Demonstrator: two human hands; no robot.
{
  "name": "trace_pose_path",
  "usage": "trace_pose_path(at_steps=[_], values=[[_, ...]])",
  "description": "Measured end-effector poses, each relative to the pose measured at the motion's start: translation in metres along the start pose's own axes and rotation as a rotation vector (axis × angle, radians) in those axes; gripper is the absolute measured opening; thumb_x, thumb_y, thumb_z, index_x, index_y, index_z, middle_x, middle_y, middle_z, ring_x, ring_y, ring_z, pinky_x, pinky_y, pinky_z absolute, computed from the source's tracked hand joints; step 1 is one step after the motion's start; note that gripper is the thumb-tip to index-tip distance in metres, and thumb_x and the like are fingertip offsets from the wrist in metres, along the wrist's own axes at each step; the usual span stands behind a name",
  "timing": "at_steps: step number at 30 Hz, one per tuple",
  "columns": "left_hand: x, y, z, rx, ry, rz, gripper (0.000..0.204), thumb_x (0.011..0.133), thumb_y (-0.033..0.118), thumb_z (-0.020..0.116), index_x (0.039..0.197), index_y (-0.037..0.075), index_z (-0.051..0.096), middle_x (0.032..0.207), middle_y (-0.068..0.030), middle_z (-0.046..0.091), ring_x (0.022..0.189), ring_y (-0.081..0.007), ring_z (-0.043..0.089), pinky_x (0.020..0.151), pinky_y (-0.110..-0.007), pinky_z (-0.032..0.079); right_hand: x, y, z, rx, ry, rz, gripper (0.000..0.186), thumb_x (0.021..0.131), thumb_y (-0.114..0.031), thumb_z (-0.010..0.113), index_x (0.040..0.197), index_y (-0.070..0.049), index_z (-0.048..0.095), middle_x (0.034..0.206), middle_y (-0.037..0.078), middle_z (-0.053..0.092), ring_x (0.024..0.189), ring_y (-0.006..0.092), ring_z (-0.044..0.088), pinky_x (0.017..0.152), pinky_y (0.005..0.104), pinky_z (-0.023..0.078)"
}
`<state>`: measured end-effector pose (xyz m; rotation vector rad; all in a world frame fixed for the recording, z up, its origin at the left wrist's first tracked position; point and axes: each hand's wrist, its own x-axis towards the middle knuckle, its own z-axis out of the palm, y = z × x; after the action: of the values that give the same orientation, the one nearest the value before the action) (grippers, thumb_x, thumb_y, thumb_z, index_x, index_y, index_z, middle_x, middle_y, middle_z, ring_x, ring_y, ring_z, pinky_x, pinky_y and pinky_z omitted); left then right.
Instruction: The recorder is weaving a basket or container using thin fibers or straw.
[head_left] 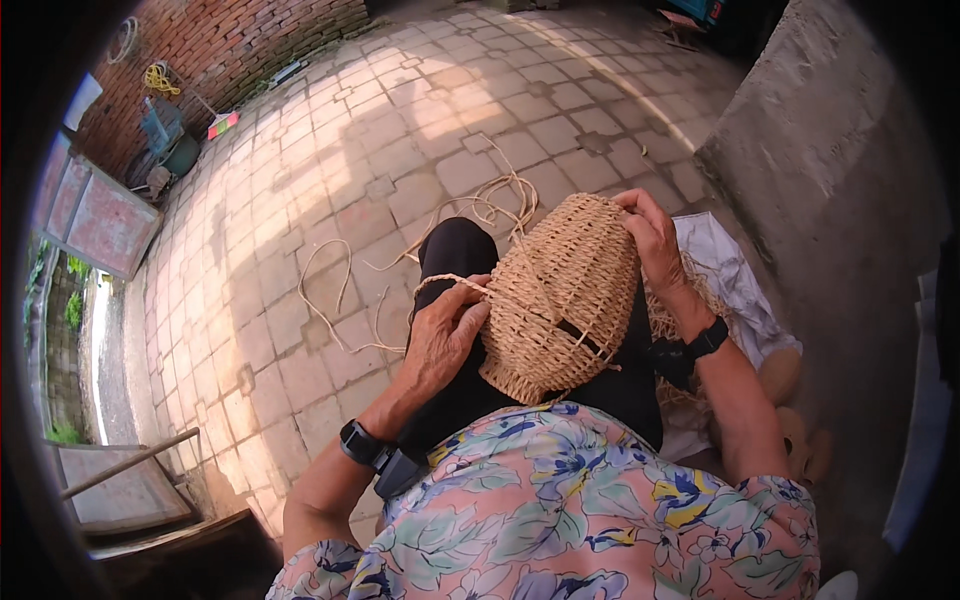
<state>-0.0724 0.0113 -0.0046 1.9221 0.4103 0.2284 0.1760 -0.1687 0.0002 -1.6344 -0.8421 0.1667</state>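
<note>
A woven straw basket (560,290) rests across my lap, its body rounded and its weave coarse. Through a slot in the weave near my waist, something dark shows. My left hand (450,325) is closed at the basket's left side, fingertips pinching a twisted straw cord (452,281) that lies against the weave. At the far right edge, my right hand (652,235) grips the basket, with the fingertips partly hidden behind its edge. Loose lengths of straw cord (512,190) trail from the basket onto the paving beyond my knees.
To my right lie a bundle of loose straw (715,300) and a white cloth sack (728,262), beside a rough concrete wall (800,110). Paving bricks (270,290) cover the ground. At the far left, a green bucket (180,157) stands by a brick wall (230,40).
</note>
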Motion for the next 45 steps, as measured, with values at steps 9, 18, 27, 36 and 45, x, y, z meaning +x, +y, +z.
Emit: trace_pose_path(at_steps=[9,18,27,36,45], values=[[0.0,0.009,-0.017,-1.267,-0.05,-0.084,0.034,0.099,0.025,0.056,0.126,0.005,0.054,0.111,-0.0092,0.062,0.084,-0.0112,0.059,0.073,-0.027,0.048,0.006,0.025,0.026,0.247,-0.016,0.23,0.026,0.091,-0.028,0.06,0.087,-0.003,0.056,0.078,-0.001,0.053,0.076,0.0077,0.048,0.073,0.0252,0.041],[-0.031,0.006,-0.123,-1.198,0.199,0.288,0.035,0.101,0.013,0.049,0.133,0.001,0.046,0.115,-0.011,0.06,0.094,-0.0148,0.057,0.08,-0.028,0.05,0.007,0.037,0.028,0.111,0.055,0.162,0.02,0.09,-0.019,0.062,0.087,-0.001,0.056,0.076,-0.001,0.055,0.073,0.0069,0.049,0.068,0.0251,0.043],[-0.052,0.028,-0.139,-0.985,0.361,0.38,0.019,0.101,0.02,0.05,0.114,0.005,0.05,0.093,-0.0036,0.058,0.086,-0.0122,0.053,0.075,-0.027,0.048,-0.011,0.027,0.017,0.144,0.148,0.214,0.019,0.089,-0.018,0.064,0.086,-0.001,0.056,0.076,-0.002,0.054,0.072,0.0067,0.048,0.067,0.0242,0.043],[-0.066,0.03,-0.068,-1.064,-0.266,-0.047,0.021,0.099,0.02,0.054,0.104,0.0,0.058,0.072,-0.012,0.061,0.054,-0.0161,0.059,0.046,-0.025,0.048,-0.008,0.03,0.021,0.035,0.146,0.17,0.022,0.089,-0.021,0.065,0.086,-0.001,0.057,0.074,0.0,0.054,0.071,0.0078,0.049,0.067,0.0254,0.044],[-0.03,-0.009,0.013,-0.787,-0.253,-0.203,0.026,0.102,0.025,0.052,0.11,0.002,0.061,0.091,-0.0018,0.065,0.08,-0.0088,0.06,0.074,-0.024,0.049,-0.01,0.029,0.021,0.001,0.202,0.141,0.021,0.089,-0.02,0.065,0.086,-0.001,0.057,0.075,0.0,0.056,0.072,0.0085,0.049,0.067,0.0261,0.045]])
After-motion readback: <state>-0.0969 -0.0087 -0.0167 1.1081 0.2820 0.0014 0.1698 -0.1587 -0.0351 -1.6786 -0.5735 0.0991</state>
